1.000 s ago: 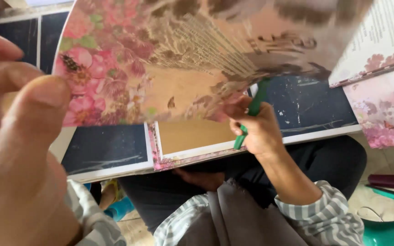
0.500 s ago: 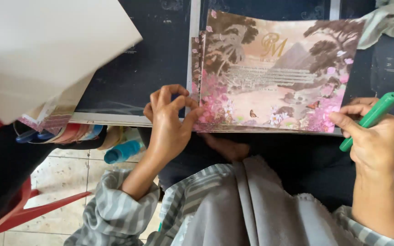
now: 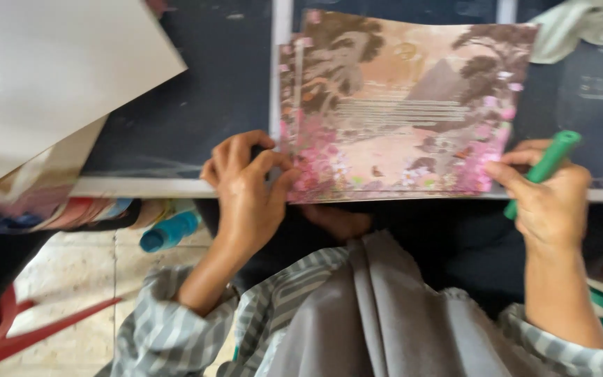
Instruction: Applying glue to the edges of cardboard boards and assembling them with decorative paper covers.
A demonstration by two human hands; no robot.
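Both hands (image 3: 249, 192) on floral sheet (image 3: 399, 112)

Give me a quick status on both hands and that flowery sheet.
Left hand pinches floral sheet at its lower left corner. Right hand holds lower right corner, gripping green marker. Sheet lies on dark table; nothing on top of it.
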